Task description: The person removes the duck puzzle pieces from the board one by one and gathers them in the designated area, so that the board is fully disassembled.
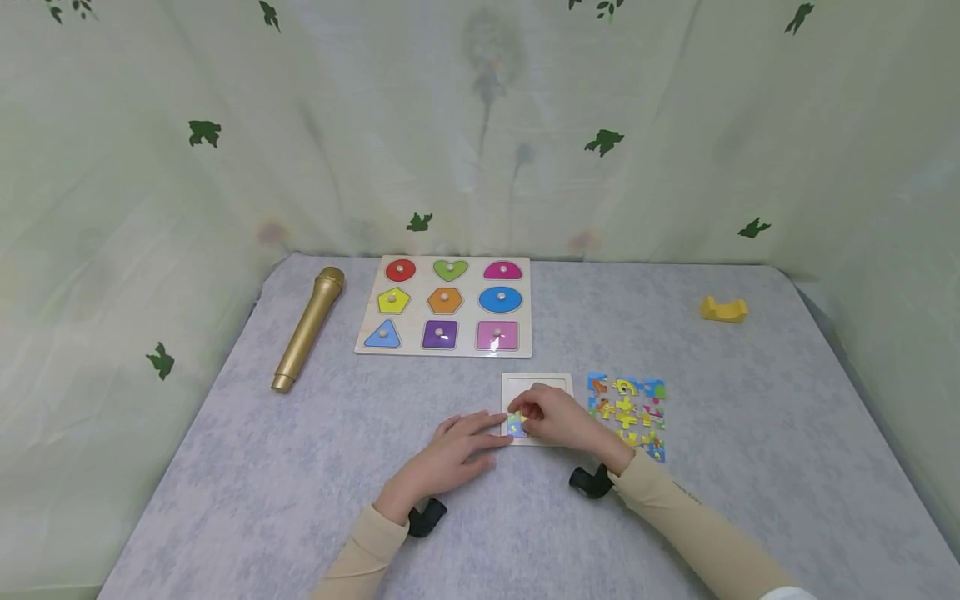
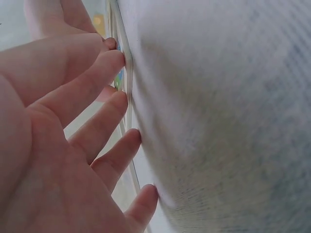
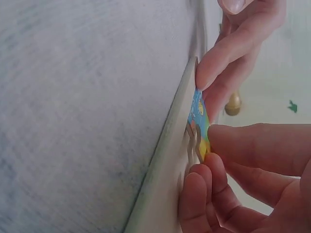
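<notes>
A small white puzzle frame (image 1: 540, 377) lies on the table in front of me, with a blue, green and yellow jigsaw piece (image 1: 515, 427) in its near left corner. My right hand (image 1: 561, 417) is over the frame, and its thumb and forefinger pinch the piece's yellow end (image 3: 204, 149) in the right wrist view. Part of the piece is hidden behind those fingers. At the frame's left side, my left hand (image 1: 453, 457) has its fingers spread, and the fingertips touch the frame's edge (image 2: 127, 73).
Several colourful jigsaw pieces (image 1: 625, 420) lie right of the frame. Behind it is a shape board (image 1: 465, 348) with knobbed pieces. A gold microphone (image 1: 306, 333) lies at the left, and a yellow curved block (image 1: 724, 311) sits far right. A patterned curtain (image 1: 450, 125) hangs behind the table.
</notes>
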Motion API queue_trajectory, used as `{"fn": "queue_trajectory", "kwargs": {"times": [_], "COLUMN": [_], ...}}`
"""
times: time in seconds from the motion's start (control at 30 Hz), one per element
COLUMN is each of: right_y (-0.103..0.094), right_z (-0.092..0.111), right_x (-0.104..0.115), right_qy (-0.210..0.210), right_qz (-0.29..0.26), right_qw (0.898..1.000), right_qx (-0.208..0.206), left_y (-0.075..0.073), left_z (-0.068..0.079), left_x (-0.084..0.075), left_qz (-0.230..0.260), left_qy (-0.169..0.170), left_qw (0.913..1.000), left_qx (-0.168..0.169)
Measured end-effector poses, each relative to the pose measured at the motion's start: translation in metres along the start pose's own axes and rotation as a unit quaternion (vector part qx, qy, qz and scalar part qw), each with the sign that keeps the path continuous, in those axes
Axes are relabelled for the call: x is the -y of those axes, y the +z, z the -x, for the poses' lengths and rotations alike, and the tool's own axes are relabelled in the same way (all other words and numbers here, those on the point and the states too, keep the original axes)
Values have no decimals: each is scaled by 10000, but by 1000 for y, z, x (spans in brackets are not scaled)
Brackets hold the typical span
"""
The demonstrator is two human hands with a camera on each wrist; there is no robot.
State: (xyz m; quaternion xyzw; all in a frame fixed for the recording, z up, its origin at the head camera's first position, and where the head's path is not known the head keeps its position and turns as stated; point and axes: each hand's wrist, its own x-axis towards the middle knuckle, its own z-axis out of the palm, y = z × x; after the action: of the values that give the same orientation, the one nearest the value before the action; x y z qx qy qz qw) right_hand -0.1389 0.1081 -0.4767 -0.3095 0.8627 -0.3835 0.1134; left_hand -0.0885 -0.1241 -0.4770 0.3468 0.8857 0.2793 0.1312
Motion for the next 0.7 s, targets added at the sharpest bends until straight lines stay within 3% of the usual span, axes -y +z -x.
{"fn": "queue_trajectory", "kwargs": {"times": [0.37,0.53,0.7], "right_y": [-4,-23,-41], "right_z": [1,20,45], "right_x": [-5,-15,-32], "right_qy": [-6,437,620], "right_qz": [-281,-789,-876], "right_qw": [9994,9958,9938], "right_qx": [-206,-161,-303], "left_y": [-1,-1,-2], "left_z": [1,0,0], "left_x": [-1,-2,-2], "left_qz": [91,76,83], "left_qy": [-24,-11,-19], "left_qw": [10000,10000,10000], "left_qx": [20,3,9]}}
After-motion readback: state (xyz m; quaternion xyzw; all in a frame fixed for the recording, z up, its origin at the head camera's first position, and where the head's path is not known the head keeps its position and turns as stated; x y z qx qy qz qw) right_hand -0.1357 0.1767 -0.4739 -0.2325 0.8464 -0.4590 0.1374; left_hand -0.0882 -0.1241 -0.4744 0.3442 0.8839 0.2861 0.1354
